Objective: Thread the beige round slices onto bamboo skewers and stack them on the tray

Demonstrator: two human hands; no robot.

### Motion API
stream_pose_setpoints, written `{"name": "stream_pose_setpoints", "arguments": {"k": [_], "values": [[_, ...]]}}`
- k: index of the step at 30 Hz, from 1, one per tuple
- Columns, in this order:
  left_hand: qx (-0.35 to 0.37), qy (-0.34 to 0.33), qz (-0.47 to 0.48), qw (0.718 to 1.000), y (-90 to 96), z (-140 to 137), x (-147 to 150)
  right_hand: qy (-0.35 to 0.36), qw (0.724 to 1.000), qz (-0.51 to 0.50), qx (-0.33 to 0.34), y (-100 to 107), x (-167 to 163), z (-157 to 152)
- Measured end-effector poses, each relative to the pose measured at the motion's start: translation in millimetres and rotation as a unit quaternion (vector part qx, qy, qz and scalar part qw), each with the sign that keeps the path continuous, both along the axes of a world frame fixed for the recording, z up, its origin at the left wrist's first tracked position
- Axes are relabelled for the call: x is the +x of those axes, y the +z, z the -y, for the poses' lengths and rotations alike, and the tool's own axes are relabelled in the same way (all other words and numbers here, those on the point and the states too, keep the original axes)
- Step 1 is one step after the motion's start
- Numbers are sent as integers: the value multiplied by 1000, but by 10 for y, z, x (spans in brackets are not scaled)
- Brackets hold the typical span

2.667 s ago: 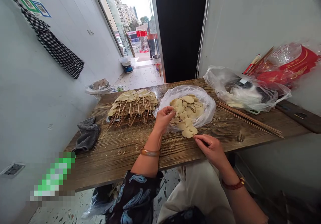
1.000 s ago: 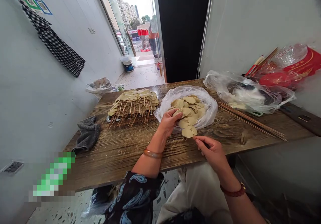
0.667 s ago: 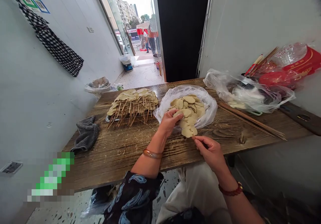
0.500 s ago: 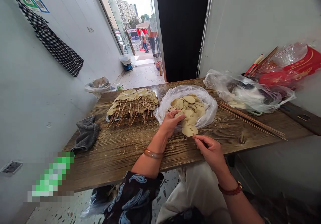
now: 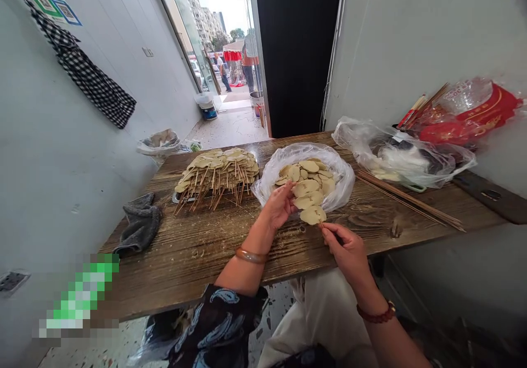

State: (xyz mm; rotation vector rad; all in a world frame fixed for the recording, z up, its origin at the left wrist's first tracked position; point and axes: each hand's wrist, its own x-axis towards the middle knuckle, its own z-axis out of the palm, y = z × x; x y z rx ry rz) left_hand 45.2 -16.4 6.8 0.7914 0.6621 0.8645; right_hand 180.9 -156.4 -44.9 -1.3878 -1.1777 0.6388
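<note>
My right hand (image 5: pixel 345 248) pinches the lower end of a thin wooden skewer (image 5: pixel 321 224). Several thin, pale slices that look like potato (image 5: pixel 313 215) are threaded along it, spread out one above another. My left hand (image 5: pixel 280 207) is curled against the left edge of the upper slices, thumb uppermost; some of its fingers are hidden. Just behind the hands, a clear plastic bag (image 5: pixel 346 184) lies open with loose slices (image 5: pixel 309 166) in it. To the left, a heap of filled skewers (image 5: pixel 220 170) rests on a metal tray (image 5: pixel 177 196), sticks pointing toward me.
Bare skewers (image 5: pixel 411 200) lie on the wooden table (image 5: pixel 197 258) at the right, near another plastic bag (image 5: pixel 405 156) and a dark flat board (image 5: pixel 492 195). A grey cloth (image 5: pixel 140 222) is at the left edge. People stand outside the doorway.
My left thumb has shifted up and left off the face of the slices, and the slices show more spread along the skewer. My right hand keeps its pinch. The view has shifted slightly.
</note>
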Motion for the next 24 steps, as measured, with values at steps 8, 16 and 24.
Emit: {"name": "stream_pose_setpoints", "arguments": {"k": [8, 16, 24], "values": [[10, -25, 46, 999, -59, 52, 48, 8, 1000, -2, 1, 15, -14, -13], [35, -22, 61, 997, -29, 112, 102, 4, 1000, 24, -2, 59, -48, -32], [44, 64, 37, 996, -3, 63, 77, 38, 999, 35, -7, 38, -60, -48]]}}
